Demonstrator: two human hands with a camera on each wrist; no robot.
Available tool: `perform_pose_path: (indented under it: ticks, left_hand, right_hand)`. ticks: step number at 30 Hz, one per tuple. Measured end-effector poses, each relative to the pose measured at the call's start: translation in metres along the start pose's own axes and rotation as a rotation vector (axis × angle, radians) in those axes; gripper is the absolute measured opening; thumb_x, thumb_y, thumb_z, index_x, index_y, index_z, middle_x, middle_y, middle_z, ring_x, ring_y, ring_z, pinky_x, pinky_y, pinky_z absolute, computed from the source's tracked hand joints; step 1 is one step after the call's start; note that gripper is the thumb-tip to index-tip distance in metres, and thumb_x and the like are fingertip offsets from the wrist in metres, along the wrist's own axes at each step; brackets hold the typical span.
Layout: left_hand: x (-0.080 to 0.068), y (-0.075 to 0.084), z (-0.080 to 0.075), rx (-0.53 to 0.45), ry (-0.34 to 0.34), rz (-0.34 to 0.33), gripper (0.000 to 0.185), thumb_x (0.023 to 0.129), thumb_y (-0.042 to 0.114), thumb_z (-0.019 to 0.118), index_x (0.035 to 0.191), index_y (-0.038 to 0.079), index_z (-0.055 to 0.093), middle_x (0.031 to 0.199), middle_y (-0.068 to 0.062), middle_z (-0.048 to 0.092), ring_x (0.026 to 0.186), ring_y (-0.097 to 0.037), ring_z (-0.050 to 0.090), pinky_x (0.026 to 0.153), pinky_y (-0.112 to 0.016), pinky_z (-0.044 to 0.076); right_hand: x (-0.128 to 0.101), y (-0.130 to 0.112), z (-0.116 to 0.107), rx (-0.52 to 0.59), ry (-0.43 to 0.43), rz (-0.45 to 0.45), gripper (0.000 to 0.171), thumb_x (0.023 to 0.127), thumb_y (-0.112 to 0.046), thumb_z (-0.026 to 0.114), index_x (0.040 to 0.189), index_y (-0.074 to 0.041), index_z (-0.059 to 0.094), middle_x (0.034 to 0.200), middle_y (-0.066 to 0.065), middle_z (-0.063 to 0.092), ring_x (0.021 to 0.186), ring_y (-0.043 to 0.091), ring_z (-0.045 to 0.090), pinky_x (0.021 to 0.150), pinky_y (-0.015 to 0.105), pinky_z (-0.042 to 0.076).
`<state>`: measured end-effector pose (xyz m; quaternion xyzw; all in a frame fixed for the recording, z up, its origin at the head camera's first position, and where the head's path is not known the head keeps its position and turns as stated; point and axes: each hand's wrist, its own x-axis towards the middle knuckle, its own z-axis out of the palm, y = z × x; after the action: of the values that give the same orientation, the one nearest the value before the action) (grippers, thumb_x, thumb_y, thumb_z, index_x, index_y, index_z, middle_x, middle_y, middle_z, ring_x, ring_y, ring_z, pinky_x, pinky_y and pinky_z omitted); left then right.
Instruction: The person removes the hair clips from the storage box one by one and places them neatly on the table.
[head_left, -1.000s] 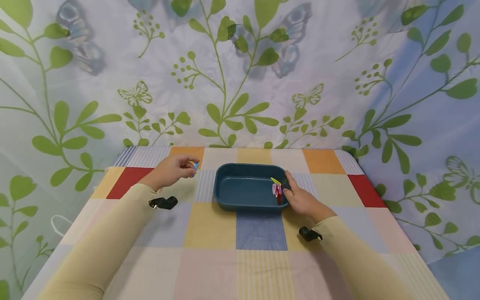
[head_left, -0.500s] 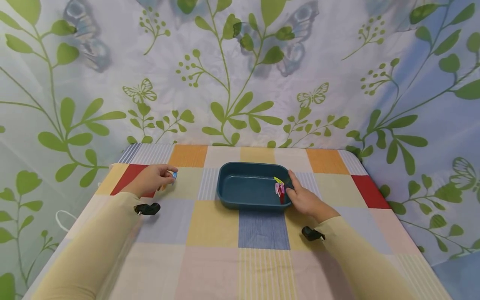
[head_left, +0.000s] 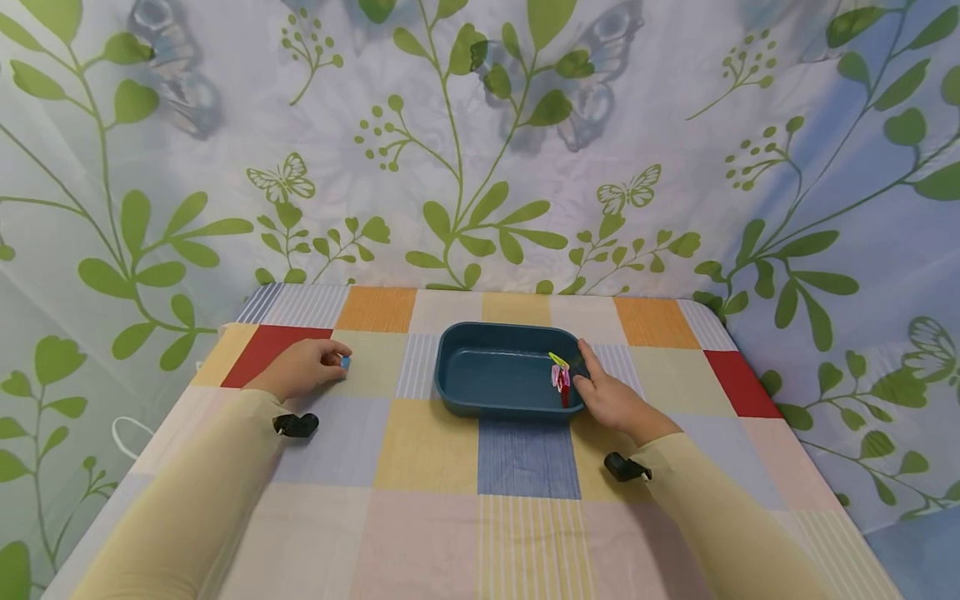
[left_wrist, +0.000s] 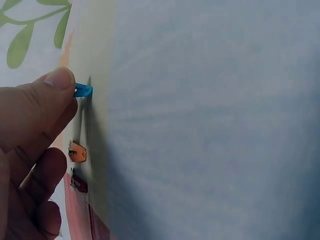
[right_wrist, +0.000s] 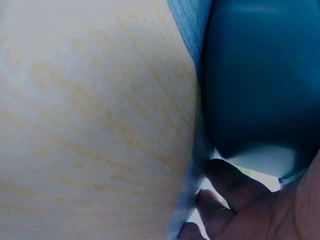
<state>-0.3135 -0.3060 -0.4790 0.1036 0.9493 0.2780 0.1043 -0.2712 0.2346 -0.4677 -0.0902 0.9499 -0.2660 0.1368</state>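
A dark blue tray (head_left: 459, 377) sits mid-table, with yellow, pink and red clips (head_left: 558, 377) fastened on its right rim. My right hand (head_left: 592, 379) grips that rim beside the clips. The right wrist view shows the tray's wall (right_wrist: 255, 85) with my fingers (right_wrist: 225, 180) curled under its edge. My left hand (head_left: 330, 362) rests low on the table left of the tray and pinches a small blue clip (head_left: 345, 362). In the left wrist view my thumb presses the blue clip (left_wrist: 82, 90) at the cloth, and an orange clip (left_wrist: 77, 152) and a red clip (left_wrist: 79, 183) lie beneath my fingers.
The table wears a checked cloth (head_left: 450, 467) of coloured squares. A leaf and butterfly patterned curtain (head_left: 480, 150) hangs close behind and at both sides. Black wrist mounts (head_left: 296, 425) sit on both sleeves.
My left hand has moved left and down to the cloth, away from the tray, still holding the blue clip. The right hand stays on the tray's rim.
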Motion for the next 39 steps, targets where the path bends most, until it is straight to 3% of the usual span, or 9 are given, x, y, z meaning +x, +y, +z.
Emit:
perform_pose_path:
  ticks: [12,23,27,33,39]
  left_hand:
    - [-0.001,-0.004,0.001,0.028,0.012,-0.007,0.046,0.096,0.030,0.078,0.139,0.014,0.068,0.112,-0.006,0.069,0.104,-0.025,0.060,0.090,-0.039,0.056]
    - [0.002,-0.007,0.000,0.050,0.037,-0.001,0.045,0.095,0.032,0.079,0.135,0.013,0.070,0.119,-0.009,0.072,0.108,-0.027,0.062,0.094,-0.046,0.057]
    - [0.003,-0.009,-0.001,0.111,0.056,0.017,0.043,0.095,0.031,0.079,0.134,0.016,0.072,0.132,-0.012,0.066,0.119,-0.034,0.056,0.100,-0.055,0.049]
    - [0.005,-0.011,-0.001,0.168,-0.009,0.032,0.045,0.095,0.035,0.076,0.139,0.023,0.070,0.153,-0.016,0.054,0.142,-0.049,0.036,0.111,-0.073,0.034]
    - [0.005,-0.017,-0.002,0.137,-0.022,0.003,0.046,0.095,0.039,0.076,0.139,0.025,0.070,0.155,-0.015,0.050,0.143,-0.050,0.031,0.112,-0.073,0.029]
  right_hand:
    - [0.002,0.002,0.001,-0.007,0.004,-0.001,0.070,0.114,-0.036,0.027,0.169,-0.016,-0.012,0.167,0.033,0.026,0.145,0.054,0.044,0.120,0.068,0.032]
    - [0.001,0.001,0.001,-0.011,0.006,-0.007,0.070,0.114,-0.035,0.027,0.169,-0.015,-0.011,0.168,0.033,0.024,0.146,0.055,0.042,0.120,0.068,0.032]
    - [0.002,0.000,0.001,-0.006,0.001,0.003,0.070,0.114,-0.036,0.027,0.169,-0.017,-0.013,0.169,0.032,0.023,0.148,0.054,0.040,0.121,0.068,0.030]
    - [0.002,-0.002,0.000,0.005,-0.003,0.026,0.071,0.114,-0.038,0.027,0.169,-0.020,-0.013,0.170,0.031,0.022,0.150,0.054,0.037,0.122,0.068,0.028]
    - [0.001,-0.003,0.000,0.003,-0.009,0.019,0.071,0.114,-0.036,0.027,0.169,-0.018,-0.013,0.171,0.030,0.019,0.151,0.053,0.035,0.123,0.068,0.027]
